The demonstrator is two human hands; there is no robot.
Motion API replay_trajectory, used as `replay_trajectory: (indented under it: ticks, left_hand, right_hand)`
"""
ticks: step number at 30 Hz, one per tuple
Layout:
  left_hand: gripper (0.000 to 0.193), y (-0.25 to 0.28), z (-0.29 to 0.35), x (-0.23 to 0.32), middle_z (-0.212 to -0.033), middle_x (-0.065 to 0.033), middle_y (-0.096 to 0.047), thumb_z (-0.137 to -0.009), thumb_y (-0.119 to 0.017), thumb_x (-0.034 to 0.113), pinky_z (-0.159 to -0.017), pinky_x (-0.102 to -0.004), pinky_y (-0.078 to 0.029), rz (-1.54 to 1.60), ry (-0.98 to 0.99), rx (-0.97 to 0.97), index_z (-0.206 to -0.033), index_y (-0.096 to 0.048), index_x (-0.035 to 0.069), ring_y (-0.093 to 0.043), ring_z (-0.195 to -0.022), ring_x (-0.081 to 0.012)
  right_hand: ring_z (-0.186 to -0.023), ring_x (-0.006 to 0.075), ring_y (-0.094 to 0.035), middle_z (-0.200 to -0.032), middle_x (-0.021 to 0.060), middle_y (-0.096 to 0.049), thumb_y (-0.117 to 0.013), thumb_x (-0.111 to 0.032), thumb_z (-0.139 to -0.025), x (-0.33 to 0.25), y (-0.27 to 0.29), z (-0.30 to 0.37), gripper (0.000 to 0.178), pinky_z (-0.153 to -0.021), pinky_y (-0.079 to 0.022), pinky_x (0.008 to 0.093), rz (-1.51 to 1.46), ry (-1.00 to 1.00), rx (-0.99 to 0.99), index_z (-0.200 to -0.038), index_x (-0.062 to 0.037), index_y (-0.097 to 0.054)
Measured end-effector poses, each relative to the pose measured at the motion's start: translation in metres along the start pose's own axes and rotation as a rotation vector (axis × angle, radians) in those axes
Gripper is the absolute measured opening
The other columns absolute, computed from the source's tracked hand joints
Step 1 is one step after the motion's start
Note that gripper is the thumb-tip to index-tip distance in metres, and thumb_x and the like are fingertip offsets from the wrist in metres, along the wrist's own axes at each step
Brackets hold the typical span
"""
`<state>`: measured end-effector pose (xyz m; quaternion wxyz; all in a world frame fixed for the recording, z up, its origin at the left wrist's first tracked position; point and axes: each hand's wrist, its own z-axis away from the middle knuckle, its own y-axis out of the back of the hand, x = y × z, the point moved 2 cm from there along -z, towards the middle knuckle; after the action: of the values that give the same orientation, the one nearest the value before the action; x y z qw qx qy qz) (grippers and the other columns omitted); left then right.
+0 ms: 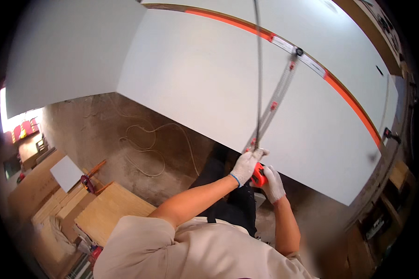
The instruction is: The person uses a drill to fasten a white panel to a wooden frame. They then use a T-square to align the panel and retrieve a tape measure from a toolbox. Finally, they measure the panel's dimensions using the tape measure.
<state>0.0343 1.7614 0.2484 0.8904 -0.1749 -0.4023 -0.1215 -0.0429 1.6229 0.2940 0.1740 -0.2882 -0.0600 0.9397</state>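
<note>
My right hand [274,185], in a white knit glove, is wrapped round the side of a red and black tape measure [259,176]. My left hand [246,167], gloved with a blue cuff edge, is closed just left of it, at the near end of a grey slotted arm [275,100] with red markers; what its fingers grip is hidden. The arm runs over a large white panel [195,74] to a black knob [299,51] on a long orange and white rail [351,95]. A dark thin cord [259,69] passes down to my left hand.
Another pale panel [70,51] stands at the left. A looped hose [146,149] lies on the concrete floor. Wooden boards [114,211] and cardboard [37,174] are stacked at the lower left. A black clamp-like handle [391,135] sits at the rail's right end.
</note>
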Motion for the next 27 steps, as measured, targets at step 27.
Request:
replay_trajectory:
  ticks: [27]
  left_hand:
    - [0.02,0.299,-0.172,-0.019,-0.088,-0.0099,-0.07,-0.101,-0.068,0.023,-0.058,-0.0382,-0.059,0.428,0.186,0.605,-0.107,-0.067,0.004,-0.069,-0.07,-0.0225]
  right_hand:
    - [-0.097,0.0376,-0.067,-0.098,0.0184,-0.068,-0.067,-0.016,-0.098,-0.019,0.209,-0.018,0.03,-0.087,-0.054,0.0473,1.293,0.288,0.338,-0.128,-0.0093,-0.07]
